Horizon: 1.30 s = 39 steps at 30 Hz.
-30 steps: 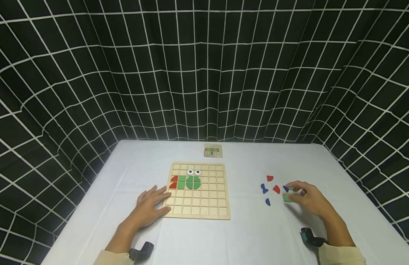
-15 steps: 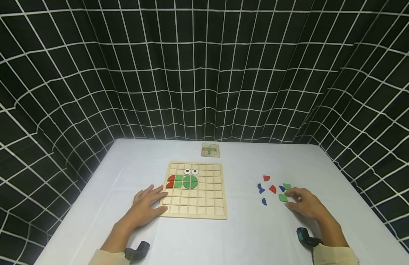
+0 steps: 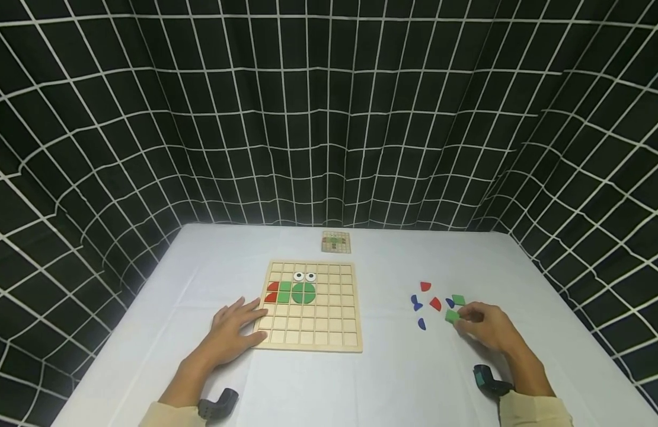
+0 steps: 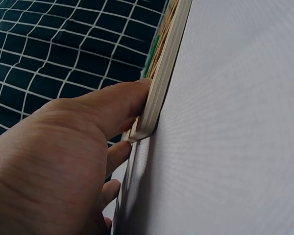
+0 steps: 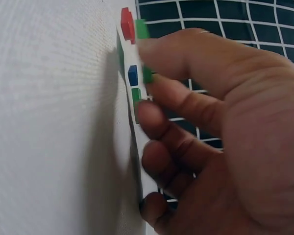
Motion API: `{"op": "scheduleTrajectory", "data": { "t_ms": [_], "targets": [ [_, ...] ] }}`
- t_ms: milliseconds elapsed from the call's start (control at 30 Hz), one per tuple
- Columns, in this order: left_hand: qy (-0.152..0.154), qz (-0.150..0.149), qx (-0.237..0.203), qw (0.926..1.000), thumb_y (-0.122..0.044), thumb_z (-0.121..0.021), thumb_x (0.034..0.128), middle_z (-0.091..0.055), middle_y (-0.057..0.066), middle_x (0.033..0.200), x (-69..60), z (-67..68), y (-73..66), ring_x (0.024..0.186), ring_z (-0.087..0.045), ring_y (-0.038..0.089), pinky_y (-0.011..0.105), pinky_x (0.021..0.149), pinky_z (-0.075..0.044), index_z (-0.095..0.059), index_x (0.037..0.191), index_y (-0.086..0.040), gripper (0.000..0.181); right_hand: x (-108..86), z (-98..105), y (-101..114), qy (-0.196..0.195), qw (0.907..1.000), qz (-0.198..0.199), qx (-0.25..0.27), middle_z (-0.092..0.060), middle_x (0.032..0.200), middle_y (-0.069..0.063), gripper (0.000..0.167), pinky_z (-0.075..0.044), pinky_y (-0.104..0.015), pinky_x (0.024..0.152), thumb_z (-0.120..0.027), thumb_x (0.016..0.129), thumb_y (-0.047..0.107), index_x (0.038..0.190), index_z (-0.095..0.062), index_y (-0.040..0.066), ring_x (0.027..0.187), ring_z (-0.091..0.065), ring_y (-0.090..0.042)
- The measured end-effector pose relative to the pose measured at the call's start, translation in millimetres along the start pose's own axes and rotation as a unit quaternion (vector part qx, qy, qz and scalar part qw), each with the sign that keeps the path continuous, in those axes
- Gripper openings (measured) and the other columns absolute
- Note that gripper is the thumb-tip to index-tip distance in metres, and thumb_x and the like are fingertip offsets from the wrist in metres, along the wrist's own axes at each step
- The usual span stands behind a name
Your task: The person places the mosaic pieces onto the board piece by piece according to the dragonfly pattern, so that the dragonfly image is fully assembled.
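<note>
My left hand lies with spread fingers at the left edge of a wooden grid board; in the left wrist view its thumb touches the board's rim. On the board sit two red quarter-round pieces, green squares, a circle of green quarter pieces and two eye pieces. To the right of the board, my right hand pinches a green square tile between thumb and index finger, its middle hidden by the thumb. Another green square lies just beyond that hand.
Two loose red quarter-rounds and several blue pieces lie left of my right hand. A small pattern card rests behind the board. A dark gridded curtain surrounds the white table.
My right hand has let go of a green square, which now lies on the table, and has taken hold of the nearer one. The left hand keeps its place at the board.
</note>
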<state>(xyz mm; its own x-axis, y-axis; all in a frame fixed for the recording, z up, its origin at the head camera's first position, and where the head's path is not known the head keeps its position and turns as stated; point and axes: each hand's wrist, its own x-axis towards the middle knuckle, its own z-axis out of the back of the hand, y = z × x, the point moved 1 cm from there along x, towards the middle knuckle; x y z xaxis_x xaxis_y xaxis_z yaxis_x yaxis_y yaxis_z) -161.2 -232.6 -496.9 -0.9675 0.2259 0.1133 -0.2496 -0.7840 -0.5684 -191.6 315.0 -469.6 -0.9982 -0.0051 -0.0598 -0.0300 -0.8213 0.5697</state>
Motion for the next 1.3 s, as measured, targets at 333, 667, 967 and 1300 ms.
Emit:
{"op": "scheduleTrajectory", "data": {
  "t_ms": [333,667,967,1300],
  "targets": [
    [0.002,0.001,-0.002,1.0000,-0.044,-0.072,0.0834,-0.043,0.005,0.147,-0.2,0.4,-0.7,0.141,-0.021,0.035,0.056,0.112,-0.002,-0.063,0.129,-0.018,0.053,-3.2,10,27,-0.073,0.9946,0.070,0.023,-0.059,0.087,-0.007,0.031,-0.040,-0.031,0.055,-0.075,0.084,0.023,0.106,-0.067,0.002,0.077,-0.047,-0.023],
    [-0.001,-0.010,0.002,0.9999,-0.040,-0.073,0.0838,-0.043,0.006,0.148,-0.4,1.3,0.8,0.141,-0.021,0.036,0.056,0.111,-0.003,-0.062,0.130,-0.017,0.053,-11.2,21,82,-0.120,0.9846,0.126,0.019,-0.060,0.082,-0.004,0.026,-0.043,-0.032,0.055,-0.076,0.083,0.018,0.103,-0.068,0.003,0.081,-0.049,-0.027],
    [0.000,-0.008,0.001,1.0000,-0.039,-0.073,0.0836,-0.042,0.006,0.148,-1.5,0.0,0.9,0.141,-0.021,0.036,0.057,0.111,-0.003,-0.062,0.130,-0.016,0.053,-8.9,14,119,-0.129,0.9729,0.187,0.045,-0.064,0.083,-0.002,0.018,-0.044,-0.036,0.064,-0.077,0.081,0.009,0.097,-0.070,0.007,0.080,-0.050,-0.022],
    [0.006,-0.013,0.002,0.9999,-0.040,-0.073,0.0844,-0.042,0.007,0.148,-0.8,1.0,0.7,0.141,-0.021,0.037,0.057,0.111,-0.003,-0.062,0.131,-0.016,0.053,-3.1,-7,154,-0.126,0.9625,0.227,0.080,-0.062,0.081,0.001,0.020,-0.045,-0.038,0.063,-0.078,0.078,0.007,0.097,-0.071,0.007,0.076,-0.051,-0.022]
  ]
}}
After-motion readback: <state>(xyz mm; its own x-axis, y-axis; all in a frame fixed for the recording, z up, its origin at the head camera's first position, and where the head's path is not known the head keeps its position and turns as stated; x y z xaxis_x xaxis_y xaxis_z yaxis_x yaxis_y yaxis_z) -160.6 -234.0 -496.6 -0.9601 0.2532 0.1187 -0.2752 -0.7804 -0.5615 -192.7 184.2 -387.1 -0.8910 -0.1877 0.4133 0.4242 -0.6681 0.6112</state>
